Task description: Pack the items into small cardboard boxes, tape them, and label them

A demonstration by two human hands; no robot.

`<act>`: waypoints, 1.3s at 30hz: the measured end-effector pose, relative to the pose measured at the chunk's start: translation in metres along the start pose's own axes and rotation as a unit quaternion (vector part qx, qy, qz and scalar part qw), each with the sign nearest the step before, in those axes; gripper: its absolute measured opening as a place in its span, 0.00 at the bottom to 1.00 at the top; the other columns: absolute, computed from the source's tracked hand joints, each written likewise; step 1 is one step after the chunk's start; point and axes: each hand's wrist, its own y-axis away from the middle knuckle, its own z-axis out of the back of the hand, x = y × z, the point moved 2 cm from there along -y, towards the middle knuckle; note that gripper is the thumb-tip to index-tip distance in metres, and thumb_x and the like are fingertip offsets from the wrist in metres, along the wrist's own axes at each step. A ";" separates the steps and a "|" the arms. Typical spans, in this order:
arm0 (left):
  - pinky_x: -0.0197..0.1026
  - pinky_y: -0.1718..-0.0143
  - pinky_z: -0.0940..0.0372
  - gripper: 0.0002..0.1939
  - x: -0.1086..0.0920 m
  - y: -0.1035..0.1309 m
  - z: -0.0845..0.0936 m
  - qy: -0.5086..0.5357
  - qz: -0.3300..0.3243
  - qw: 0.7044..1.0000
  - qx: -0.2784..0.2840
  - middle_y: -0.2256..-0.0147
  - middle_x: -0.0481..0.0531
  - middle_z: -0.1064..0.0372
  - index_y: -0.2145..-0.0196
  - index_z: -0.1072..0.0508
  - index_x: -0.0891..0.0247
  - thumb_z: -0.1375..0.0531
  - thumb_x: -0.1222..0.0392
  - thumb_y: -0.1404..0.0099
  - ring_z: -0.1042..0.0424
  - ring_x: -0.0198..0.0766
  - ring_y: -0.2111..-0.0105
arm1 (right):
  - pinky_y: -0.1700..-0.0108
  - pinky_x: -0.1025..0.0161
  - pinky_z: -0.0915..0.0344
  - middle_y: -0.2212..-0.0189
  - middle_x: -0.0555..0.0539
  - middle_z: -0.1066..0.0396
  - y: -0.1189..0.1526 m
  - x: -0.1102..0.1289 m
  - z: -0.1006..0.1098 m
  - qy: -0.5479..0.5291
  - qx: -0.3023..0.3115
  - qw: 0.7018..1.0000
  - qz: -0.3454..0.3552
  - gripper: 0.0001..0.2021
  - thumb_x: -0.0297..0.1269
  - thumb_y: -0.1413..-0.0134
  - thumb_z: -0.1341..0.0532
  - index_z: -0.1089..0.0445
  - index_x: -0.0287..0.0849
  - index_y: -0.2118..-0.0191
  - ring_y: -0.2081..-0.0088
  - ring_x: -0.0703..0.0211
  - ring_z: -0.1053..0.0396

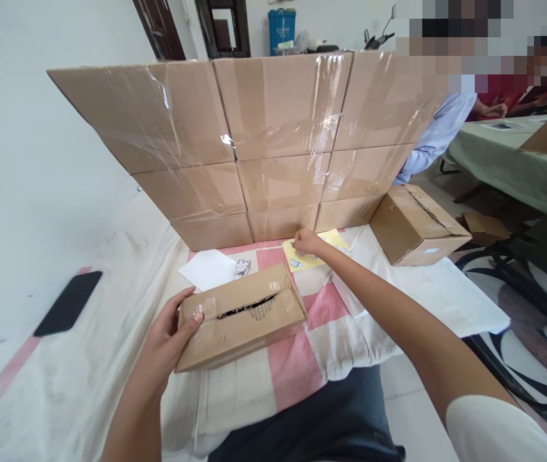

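Observation:
A slotted cardboard box (pixel 242 321) lies flat near the front of the cloth, and my left hand (pixel 167 337) grips its left end, thumb on top. My right hand (pixel 308 242) is closed over a yellow sheet (pixel 334 240) printed with small pictures; whether its fingers pinch anything is too small to tell. Behind the slotted box are a white sheet of paper (pixel 208 269) and a little pile of small paper pieces (pixel 242 268).
A tall wall of taped cardboard (pixel 283 122) stands across the back. A closed carton (pixel 422 221) sits at the right, near a person's blue sleeve (pixel 440 135). A black phone-like object (pixel 69 303) lies at far left.

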 end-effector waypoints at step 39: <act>0.37 0.61 0.34 0.08 -0.066 0.095 -0.081 -0.041 -0.311 0.949 0.039 0.65 0.47 0.21 0.59 0.21 0.57 0.37 0.54 0.31 0.25 0.36 0.65 | 0.64 0.66 0.41 0.67 0.54 0.30 0.287 0.077 -0.020 -0.530 -0.034 0.793 0.298 0.11 0.31 0.37 0.38 0.40 0.48 0.54 0.66 0.64 0.33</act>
